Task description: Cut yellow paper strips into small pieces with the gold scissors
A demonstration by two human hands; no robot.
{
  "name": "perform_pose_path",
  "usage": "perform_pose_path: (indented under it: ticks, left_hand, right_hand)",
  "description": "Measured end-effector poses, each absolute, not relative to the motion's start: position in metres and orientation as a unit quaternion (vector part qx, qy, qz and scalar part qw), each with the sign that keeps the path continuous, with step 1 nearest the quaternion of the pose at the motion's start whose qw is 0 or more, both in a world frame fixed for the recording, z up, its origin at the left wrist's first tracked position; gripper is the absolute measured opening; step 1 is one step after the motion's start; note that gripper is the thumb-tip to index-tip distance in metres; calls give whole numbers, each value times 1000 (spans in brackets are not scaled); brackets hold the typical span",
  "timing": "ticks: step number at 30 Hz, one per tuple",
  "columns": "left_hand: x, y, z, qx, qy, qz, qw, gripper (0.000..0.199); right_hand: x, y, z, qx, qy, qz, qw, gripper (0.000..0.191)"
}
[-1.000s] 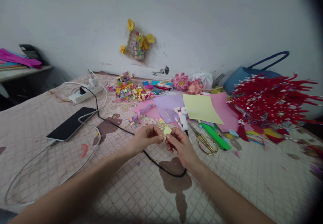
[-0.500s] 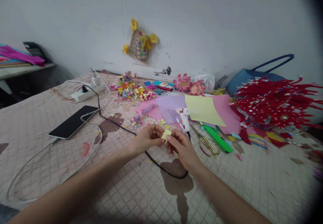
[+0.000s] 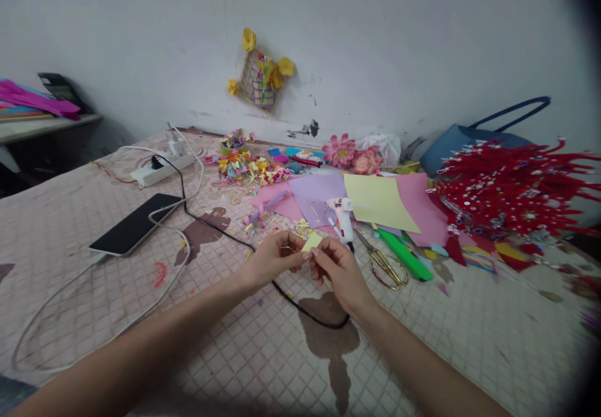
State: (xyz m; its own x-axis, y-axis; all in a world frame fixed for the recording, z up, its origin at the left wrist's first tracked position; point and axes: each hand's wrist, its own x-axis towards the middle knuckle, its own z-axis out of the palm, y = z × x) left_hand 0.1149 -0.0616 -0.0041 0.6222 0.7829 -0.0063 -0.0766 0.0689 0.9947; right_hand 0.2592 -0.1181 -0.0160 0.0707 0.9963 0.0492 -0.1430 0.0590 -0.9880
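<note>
A small pale yellow paper piece (image 3: pixel 312 241) is pinched between my two hands, low in the middle of the view. My left hand (image 3: pixel 275 259) grips its left side with thumb and fingertips. On its right side, the thumb and fingers of my right hand (image 3: pixel 339 273) close on it. Just behind my right hand lies a white glue gun (image 3: pixel 344 220) on coloured sheets. Gold-handled scissors (image 3: pixel 385 265) and a green cutter (image 3: pixel 406 257) rest to the right of that hand.
A black cable (image 3: pixel 300 312) runs beneath my hands. At the left lie a tablet (image 3: pixel 136 225) and a white power strip (image 3: pixel 162 169). Paper scraps (image 3: pixel 248 169) are heaped behind, near a yellow sheet (image 3: pixel 380 199). Red beaded decorations (image 3: pixel 511 191) and a blue bag (image 3: pixel 462 144) stand right.
The yellow paper has turned slightly between my fingertips and shows a longer, slanted face. Both hands stay almost in place, and the view has shifted a little.
</note>
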Motion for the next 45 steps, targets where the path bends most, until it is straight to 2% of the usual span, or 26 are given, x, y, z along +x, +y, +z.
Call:
perform_pose_path:
  ticks: [5,12,23,34,40,45]
  left_hand:
    - [115,-62,-7,628,296,297,656,28]
    - [115,-63,-5,578,308,275,704,26]
    - [116,-64,-8,555,296,271,728,24]
    - [113,-62,-9,638,282,297,652,28]
    - [117,-65,-7,601,281,304,684,31]
    - [118,-66,-8,613,288,316,665,30]
  right_hand:
    - [258,-119,-15,-451,-444,519,575,20]
    - [259,-119,-16,-429,-418,558,575,21]
    - [258,-119,-18,-445,-418,539,580,21]
    - [261,-117,-18,-442,-455,542,551,21]
    - [260,-117,-17,-456,-441,505,586,21]
    - [258,-119,-17,-454,-429,516,587,23]
